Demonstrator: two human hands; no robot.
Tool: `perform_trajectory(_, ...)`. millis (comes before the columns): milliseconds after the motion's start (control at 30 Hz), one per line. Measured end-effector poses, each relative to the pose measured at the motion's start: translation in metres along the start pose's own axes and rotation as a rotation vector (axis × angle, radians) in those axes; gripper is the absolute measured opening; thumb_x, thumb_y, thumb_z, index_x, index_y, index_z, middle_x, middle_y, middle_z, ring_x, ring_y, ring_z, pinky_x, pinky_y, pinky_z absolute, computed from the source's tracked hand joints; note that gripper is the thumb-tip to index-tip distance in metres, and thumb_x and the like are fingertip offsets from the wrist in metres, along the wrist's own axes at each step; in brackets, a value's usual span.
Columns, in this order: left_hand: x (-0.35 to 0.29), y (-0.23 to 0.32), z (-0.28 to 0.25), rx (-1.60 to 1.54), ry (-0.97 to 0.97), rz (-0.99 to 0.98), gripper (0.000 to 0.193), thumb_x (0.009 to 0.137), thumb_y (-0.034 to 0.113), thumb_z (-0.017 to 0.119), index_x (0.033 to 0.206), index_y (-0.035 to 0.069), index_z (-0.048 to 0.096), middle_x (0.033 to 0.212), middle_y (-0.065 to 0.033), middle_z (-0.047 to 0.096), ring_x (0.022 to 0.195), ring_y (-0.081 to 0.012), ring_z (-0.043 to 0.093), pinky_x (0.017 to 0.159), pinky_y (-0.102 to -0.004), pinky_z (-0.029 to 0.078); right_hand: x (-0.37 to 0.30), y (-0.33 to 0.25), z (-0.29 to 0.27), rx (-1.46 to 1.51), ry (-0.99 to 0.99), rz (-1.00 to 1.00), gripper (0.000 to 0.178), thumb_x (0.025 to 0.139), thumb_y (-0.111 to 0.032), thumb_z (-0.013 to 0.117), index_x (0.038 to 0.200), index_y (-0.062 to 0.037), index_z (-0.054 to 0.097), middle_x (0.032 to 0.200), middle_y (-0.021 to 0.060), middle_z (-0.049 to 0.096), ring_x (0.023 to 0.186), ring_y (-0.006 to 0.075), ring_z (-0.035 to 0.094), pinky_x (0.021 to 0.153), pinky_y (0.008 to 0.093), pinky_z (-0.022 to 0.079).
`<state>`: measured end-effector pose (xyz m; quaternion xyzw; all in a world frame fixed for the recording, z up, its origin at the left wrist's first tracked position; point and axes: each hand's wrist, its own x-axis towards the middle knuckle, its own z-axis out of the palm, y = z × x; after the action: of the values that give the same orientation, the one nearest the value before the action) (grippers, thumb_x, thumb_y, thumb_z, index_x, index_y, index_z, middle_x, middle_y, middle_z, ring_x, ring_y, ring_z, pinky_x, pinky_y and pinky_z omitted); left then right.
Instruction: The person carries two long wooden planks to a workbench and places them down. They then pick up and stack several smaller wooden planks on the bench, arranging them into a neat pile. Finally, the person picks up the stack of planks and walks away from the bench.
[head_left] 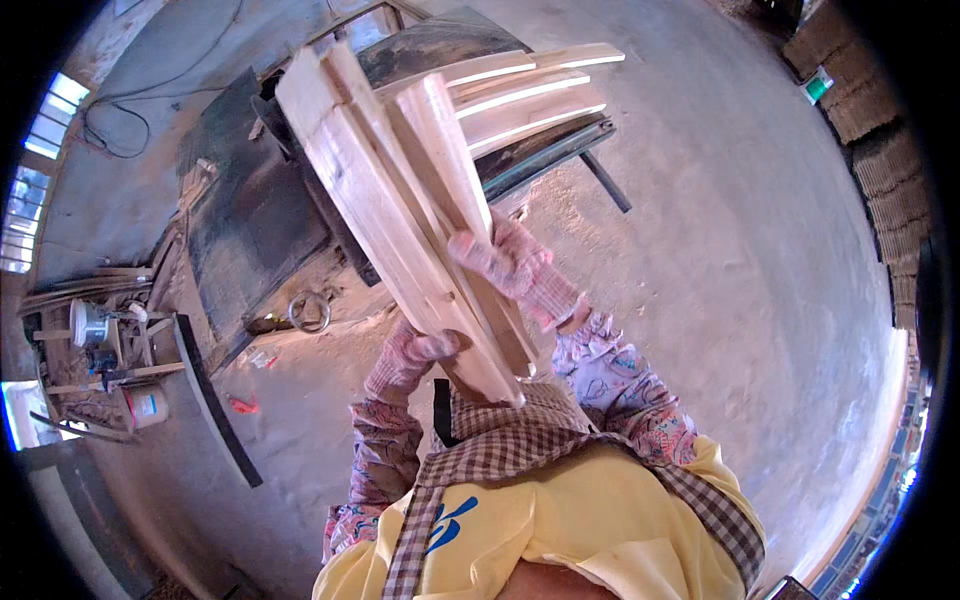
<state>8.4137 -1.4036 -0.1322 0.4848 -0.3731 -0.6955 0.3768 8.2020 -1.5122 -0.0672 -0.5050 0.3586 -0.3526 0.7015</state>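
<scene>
Several pale wooden boards (pixel 390 230) are held together as a bundle, tilted up and away from my body toward the saw table. My left hand (pixel 415 357), in a pinkish knitted glove, is closed on the near lower left edge, thumb on top of the wood. Higher up on the right side, my right hand (pixel 515 262), in a matching glove, grips the bundle with its thumb across the boards' faces. One board (pixel 450 140) fans out at the far right of the bundle. The fingers under the wood are hidden.
Beyond the bundle, more boards (pixel 535 115) lie side by side on a dark machine table (pixel 555 150) with a leg jutting right. A handwheel (pixel 309 312) and sawdust are below it. Buckets (pixel 145 407) and scrap wood stand at left; stacked brown material (pixel 885 185) lines the right.
</scene>
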Motion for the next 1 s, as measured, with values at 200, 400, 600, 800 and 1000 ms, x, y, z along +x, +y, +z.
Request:
perform_trajectory(200, 0.071, -0.003, 0.054, -0.239, -0.094, 0.108, 0.070, 0.086, 0.027, 0.079, 0.141, 0.001, 0.044, 0.121, -0.0133, 0.064, 0.106, -0.0233, 0.065, 0.090, -0.0369, 0.056, 0.040, 0.005, -0.063, -0.269, 0.123, 0.046, 0.097, 0.078, -0.047, 0.082, 0.148, 0.0003, 0.035, 0.126, 0.0204, 0.063, 0.118, 0.0318, 0.061, 0.100, 0.0411, 0.050)
perform_trajectory(400, 0.191, -0.060, 0.050, -0.729, -0.462, 0.078, 0.044, 0.101, 0.017, 0.056, 0.141, 0.003, 0.043, 0.116, -0.0162, 0.066, 0.099, -0.0241, 0.066, 0.081, -0.0351, 0.057, 0.078, -0.051, -0.109, -0.940, 0.001, 0.083, 0.110, 0.071, -0.047, 0.085, 0.156, -0.0104, 0.025, 0.130, 0.0202, 0.062, 0.118, 0.0343, 0.062, 0.101, 0.0414, 0.050)
perform_trajectory(600, 0.249, -0.048, 0.095, -0.536, -0.348, 0.204, 0.046, 0.100, 0.032, 0.056, 0.136, 0.004, 0.053, 0.131, -0.0148, 0.060, 0.107, -0.0216, 0.066, 0.088, -0.0350, 0.059, 0.081, -0.099, -0.120, -1.173, 0.008, -0.002, 0.119, 0.063, -0.049, 0.090, 0.156, -0.0111, 0.025, 0.142, 0.0188, 0.054, 0.122, 0.0328, 0.061, 0.098, 0.0408, 0.054)
perform_trajectory(800, 0.299, -0.025, 0.111, -0.299, -0.166, 0.224, 0.042, 0.098, 0.039, 0.057, 0.124, 0.005, 0.061, 0.117, -0.0133, 0.066, 0.098, -0.0229, 0.069, 0.081, -0.0374, 0.058, 0.111, -0.103, -0.150, -1.518, -0.373, -0.311, 0.116, 0.066, -0.050, 0.085, 0.158, -0.0201, 0.021, 0.142, 0.0193, 0.053, 0.121, 0.0336, 0.060, 0.096, 0.0405, 0.055)
perform_trajectory(1000, 0.324, -0.012, 0.117, 0.083, 0.186, 0.078, 0.044, 0.096, 0.046, 0.058, 0.112, 0.007, 0.069, 0.104, -0.0118, 0.073, 0.089, -0.0241, 0.072, 0.074, -0.0397, 0.058, 0.200, -0.092, -0.144, -1.826, -0.757, -0.056, 0.104, 0.073, -0.045, 0.082, 0.156, -0.0227, 0.024, 0.136, 0.0178, 0.058, 0.117, 0.0365, 0.061, 0.092, 0.0478, 0.053)
